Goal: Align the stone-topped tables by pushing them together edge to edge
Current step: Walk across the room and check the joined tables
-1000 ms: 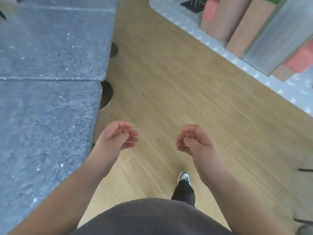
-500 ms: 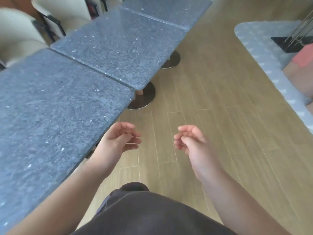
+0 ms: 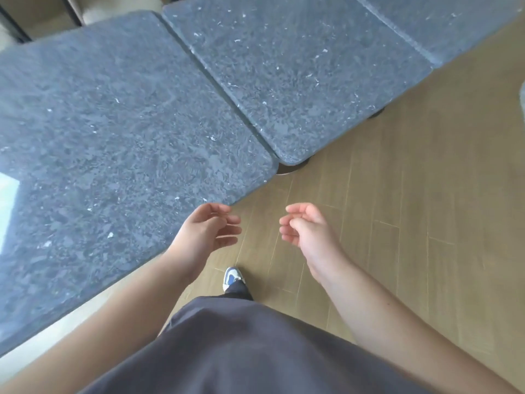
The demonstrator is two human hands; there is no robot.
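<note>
Three stone-topped tables are seen in a row running from near left to far right, each with a dark grey speckled surface. The nearest table [image 3: 113, 155] fills the left of the view; the middle table [image 3: 295, 78] lies just beyond it, their long edges meeting along a thin seam, though the near corners are rounded and a small notch is left there. The far table [image 3: 443, 21] is partly cut off at the top right and is set against the middle one along another seam. Round pedestal bases [image 3: 292, 167] are glimpsed under the near corners. A wooden plank floor [image 3: 412, 223] is spread to the right and near. A dark grey garment [image 3: 241, 351] is seen at the bottom, and a blue and white shoe [image 3: 233, 277] on the floor below the hands. The left hand [image 3: 207, 231] is held just off the nearest table's edge, fingers loosely curled, nothing held. The right hand [image 3: 304, 226] hangs over the floor, likewise loosely curled and holding nothing
</note>
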